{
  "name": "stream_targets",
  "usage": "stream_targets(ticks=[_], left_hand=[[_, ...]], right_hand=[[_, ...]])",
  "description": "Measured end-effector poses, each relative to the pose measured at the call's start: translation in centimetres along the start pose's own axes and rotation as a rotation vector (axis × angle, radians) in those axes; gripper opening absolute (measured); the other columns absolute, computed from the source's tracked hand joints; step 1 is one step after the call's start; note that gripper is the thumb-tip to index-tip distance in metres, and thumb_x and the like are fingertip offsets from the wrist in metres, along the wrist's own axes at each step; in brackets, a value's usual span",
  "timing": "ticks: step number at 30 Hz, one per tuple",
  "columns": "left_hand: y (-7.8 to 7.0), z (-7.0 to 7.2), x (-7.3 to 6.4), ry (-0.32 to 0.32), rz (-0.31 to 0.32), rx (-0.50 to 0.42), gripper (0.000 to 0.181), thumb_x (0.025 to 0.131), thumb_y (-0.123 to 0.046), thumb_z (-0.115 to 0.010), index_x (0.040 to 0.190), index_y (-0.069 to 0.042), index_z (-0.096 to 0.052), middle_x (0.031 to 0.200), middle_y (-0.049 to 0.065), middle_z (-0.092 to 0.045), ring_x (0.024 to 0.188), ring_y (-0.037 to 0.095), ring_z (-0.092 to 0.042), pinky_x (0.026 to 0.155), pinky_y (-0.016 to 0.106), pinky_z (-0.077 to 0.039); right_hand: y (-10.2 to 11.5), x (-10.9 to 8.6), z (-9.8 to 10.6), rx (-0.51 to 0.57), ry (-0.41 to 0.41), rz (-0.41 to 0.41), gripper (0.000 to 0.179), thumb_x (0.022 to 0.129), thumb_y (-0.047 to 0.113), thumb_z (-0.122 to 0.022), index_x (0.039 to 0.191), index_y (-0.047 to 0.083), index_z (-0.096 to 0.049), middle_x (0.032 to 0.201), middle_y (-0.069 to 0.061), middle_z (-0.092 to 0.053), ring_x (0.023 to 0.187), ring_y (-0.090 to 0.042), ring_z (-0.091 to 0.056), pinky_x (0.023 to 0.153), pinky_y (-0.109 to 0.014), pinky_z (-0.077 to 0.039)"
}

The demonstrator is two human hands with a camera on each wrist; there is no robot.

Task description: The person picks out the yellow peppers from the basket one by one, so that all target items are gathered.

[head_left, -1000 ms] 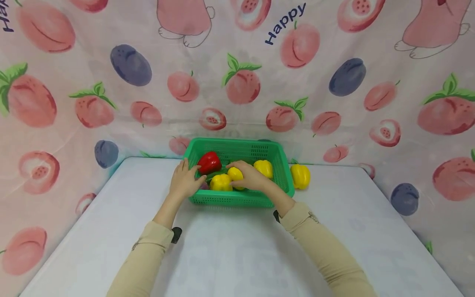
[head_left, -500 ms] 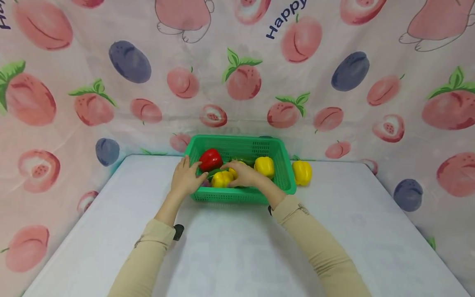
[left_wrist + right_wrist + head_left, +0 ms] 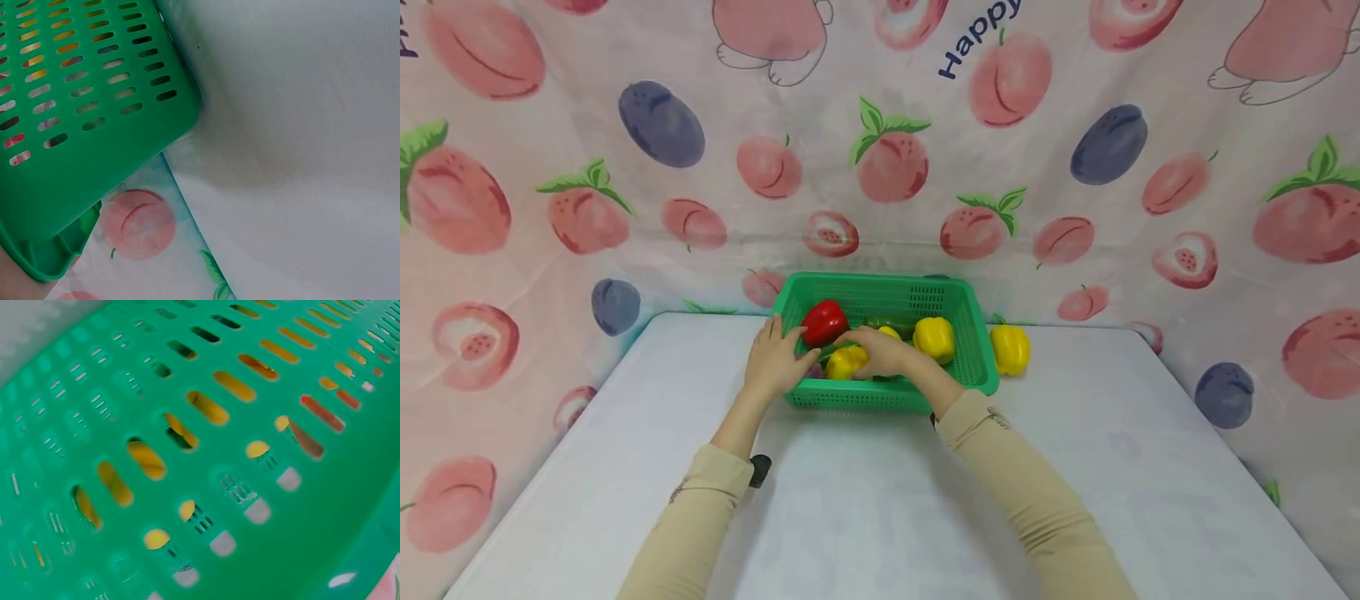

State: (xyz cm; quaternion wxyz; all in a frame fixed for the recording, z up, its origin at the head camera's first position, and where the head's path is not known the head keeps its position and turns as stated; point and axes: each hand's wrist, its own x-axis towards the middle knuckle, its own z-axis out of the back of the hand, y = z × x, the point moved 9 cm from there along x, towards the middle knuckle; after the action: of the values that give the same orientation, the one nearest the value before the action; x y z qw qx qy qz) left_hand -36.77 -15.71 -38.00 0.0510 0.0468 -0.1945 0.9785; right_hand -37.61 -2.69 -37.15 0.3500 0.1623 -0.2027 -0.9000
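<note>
In the head view, my left hand (image 3: 769, 360) lies at the left end of a green plastic basket (image 3: 850, 398), fingers fairly straight along the rim and thumb spread inward. Beside its fingertips sits a red bell pepper (image 3: 824, 323). My right hand (image 3: 883, 353) reaches into the basket over a yellow bell pepper (image 3: 846, 362), thumb and fingers spread at its right side; no firm grip shows. Part of another yellow thing (image 3: 890, 332) peeks out behind that hand. Both wrist views mostly show the slotted basket wall (image 3: 125, 134), with yellow and red glimpsed through the right one's slots (image 3: 234, 386).
Another yellow bell pepper (image 3: 934, 339) sits at the basket's right, near a dark green vegetable (image 3: 891, 323). Something purple (image 3: 814, 371) lies in the front left corner. Outside, a yellow bell pepper (image 3: 1011, 350) stands on the white table (image 3: 865, 500), before a fruit-print cloth (image 3: 715, 267).
My right hand has shifted left inside the basket, from the middle yellow thing toward the front yellow bell pepper. My left hand has stayed at the rim. The head view has tilted slightly.
</note>
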Motion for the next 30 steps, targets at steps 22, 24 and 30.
stream_targets(ticks=[22,24,30], left_hand=[[-0.2,0.3,-0.2,-0.022,-0.018,-0.012,0.060,0.095,-0.042,-0.046,0.140,-0.003,-0.042,0.151,0.035,-0.014,0.141,0.049,-0.012,0.114,0.060,-0.016],[-0.2,0.2,-0.2,-0.026,-0.017,-0.010,0.059,0.095,-0.041,-0.047,0.139,-0.003,-0.043,0.151,0.035,-0.014,0.141,0.050,-0.013,0.114,0.060,-0.016],[-0.1,0.2,-0.1,-0.024,-0.005,-0.013,0.059,0.095,-0.041,-0.047,0.139,-0.003,-0.043,0.151,0.034,-0.015,0.141,0.049,-0.013,0.115,0.058,-0.016]], right_hand=[[-0.2,1.0,-1.1,-0.054,0.103,-0.054,0.056,0.090,0.005,-0.060,0.142,0.014,-0.041,0.150,-0.012,-0.035,0.136,-0.031,-0.036,0.107,-0.046,-0.040],[-0.2,1.1,-1.3,-0.054,0.111,-0.059,0.058,0.090,0.004,-0.060,0.143,0.015,-0.039,0.151,-0.013,-0.032,0.136,-0.031,-0.037,0.107,-0.047,-0.040],[-0.3,1.6,-2.0,-0.098,0.120,-0.079,0.059,0.092,0.006,-0.057,0.146,0.017,-0.034,0.153,-0.012,-0.031,0.137,-0.033,-0.035,0.112,-0.051,-0.032]])
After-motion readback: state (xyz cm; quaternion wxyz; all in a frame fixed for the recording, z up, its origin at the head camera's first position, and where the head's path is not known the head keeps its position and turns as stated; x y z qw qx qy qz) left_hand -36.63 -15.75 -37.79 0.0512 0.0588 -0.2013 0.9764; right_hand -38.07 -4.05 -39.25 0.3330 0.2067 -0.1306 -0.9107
